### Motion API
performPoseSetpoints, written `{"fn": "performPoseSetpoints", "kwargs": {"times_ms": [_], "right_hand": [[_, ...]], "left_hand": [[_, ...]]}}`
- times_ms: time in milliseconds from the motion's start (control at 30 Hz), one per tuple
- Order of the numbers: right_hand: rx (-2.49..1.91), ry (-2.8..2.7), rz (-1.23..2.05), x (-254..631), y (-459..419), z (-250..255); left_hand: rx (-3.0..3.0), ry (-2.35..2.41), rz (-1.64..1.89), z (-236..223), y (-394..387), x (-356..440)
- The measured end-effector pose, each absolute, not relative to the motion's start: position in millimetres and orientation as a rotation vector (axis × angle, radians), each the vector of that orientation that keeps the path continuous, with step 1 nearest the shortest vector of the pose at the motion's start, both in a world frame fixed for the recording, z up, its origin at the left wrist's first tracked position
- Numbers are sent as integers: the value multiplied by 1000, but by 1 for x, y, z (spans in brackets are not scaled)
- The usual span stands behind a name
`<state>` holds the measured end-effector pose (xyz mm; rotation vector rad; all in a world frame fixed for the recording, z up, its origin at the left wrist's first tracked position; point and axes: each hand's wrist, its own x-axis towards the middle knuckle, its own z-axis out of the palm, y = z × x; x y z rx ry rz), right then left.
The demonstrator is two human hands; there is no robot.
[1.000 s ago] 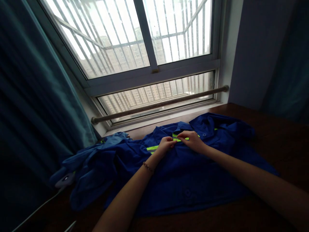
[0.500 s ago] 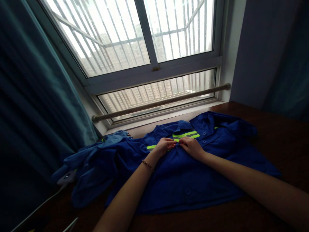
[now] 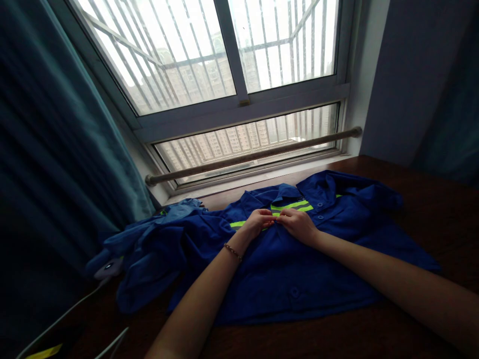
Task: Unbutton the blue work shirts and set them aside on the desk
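**Blue work jacket (image 3: 262, 294) spread out before a window (image 3: 237, 60)**

In the head view, the work jacket lies across a dark wooden surface (image 3: 422, 214), front side up. The left hand (image 3: 256, 223) and right hand (image 3: 297, 224) meet at the middle of the jacket's front, fingertips pinching its cloth; what lies between them is too small to make out. A beaded bracelet (image 3: 232, 252) circles the left wrist, above the jacket. Yellow-green reflective tape (image 3: 294, 207) crosses the jacket just beyond the hands. A large blue button (image 3: 295, 292) sits near the jacket's closest edge.

Left of the jacket are a lighter blue garment (image 3: 179, 213), a pale object (image 3: 108, 268) and a white cable (image 3: 62, 316). Beyond the jacket runs a round rail (image 3: 258, 155); a teal curtain (image 3: 71, 114) hangs to its left.
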<state>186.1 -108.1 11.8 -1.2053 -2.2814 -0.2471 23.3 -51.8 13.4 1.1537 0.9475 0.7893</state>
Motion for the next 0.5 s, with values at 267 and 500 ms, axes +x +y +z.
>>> {"fn": "performPoseSetpoints", "kwargs": {"times_ms": [267,500], "right_hand": [[-1228,-2193,9,187,-101,7],[-1272,-2042,237,189,-91,-1]], "left_hand": [[1266,1019,949,3,-57,31],[1426,986,1033,2,-58,34]]}}
